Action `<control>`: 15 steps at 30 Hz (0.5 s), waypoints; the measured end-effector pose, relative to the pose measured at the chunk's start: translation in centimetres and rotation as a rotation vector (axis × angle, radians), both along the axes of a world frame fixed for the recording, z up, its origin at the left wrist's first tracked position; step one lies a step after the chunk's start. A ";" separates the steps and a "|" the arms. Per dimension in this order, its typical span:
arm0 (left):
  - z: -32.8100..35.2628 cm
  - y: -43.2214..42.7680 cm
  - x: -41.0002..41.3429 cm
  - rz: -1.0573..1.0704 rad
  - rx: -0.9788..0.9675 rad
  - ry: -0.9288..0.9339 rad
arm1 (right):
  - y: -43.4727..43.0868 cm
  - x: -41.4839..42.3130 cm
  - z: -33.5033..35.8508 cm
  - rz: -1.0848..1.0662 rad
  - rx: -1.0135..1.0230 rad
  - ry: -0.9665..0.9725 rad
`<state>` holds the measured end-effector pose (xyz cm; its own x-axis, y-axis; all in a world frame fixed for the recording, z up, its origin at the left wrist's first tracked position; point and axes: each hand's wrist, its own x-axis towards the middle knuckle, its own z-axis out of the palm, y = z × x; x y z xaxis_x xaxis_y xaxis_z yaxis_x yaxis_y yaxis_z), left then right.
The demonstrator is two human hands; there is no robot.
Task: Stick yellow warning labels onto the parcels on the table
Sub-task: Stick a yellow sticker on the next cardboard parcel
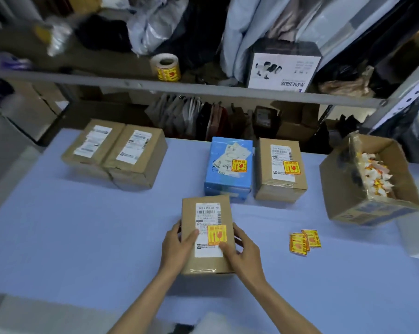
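A small brown parcel [207,261] lies at the table's centre with a yellow warning label [217,235] stuck on its white shipping slip. My left hand [177,247] grips the parcel's left side, thumb on top. My right hand [242,251] holds its right side, thumb resting just below the label. A blue parcel [227,184] and a brown parcel [279,182] behind it each carry a yellow label. Two brown parcels [117,153] at the far left bear only white slips. Loose yellow labels [304,241] lie on the table to the right.
An open cardboard box [343,189] holding crumpled label backing stands at the right. A roll of yellow labels [166,67] sits on the shelf behind the table, beside bags and a white carton [283,68]. The table [83,237] has a blue cover.
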<state>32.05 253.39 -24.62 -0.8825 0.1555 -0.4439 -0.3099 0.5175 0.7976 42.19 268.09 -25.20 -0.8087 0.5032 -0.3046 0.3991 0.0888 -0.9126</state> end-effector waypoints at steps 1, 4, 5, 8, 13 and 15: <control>0.2 -1.2 -0.4 0.020 0.000 -0.005 | -1.1 -0.6 0.3 0.028 -0.015 0.009; 1.1 -4.5 -2.1 0.091 -0.021 -0.009 | -3.7 -2.8 0.9 0.104 -0.047 0.029; 1.4 -5.3 -2.8 0.119 -0.026 -0.011 | -4.3 -3.7 0.9 0.117 -0.047 0.045; 2.3 -6.3 -5.9 0.163 -0.007 0.018 | -5.3 -7.1 1.6 0.097 -0.016 0.108; 4.9 -5.0 -13.0 0.035 0.079 0.099 | -4.2 -14.4 4.0 0.008 0.051 0.134; 5.6 -3.8 -15.6 -0.041 0.087 0.146 | -3.3 -16.9 4.6 0.003 0.082 0.114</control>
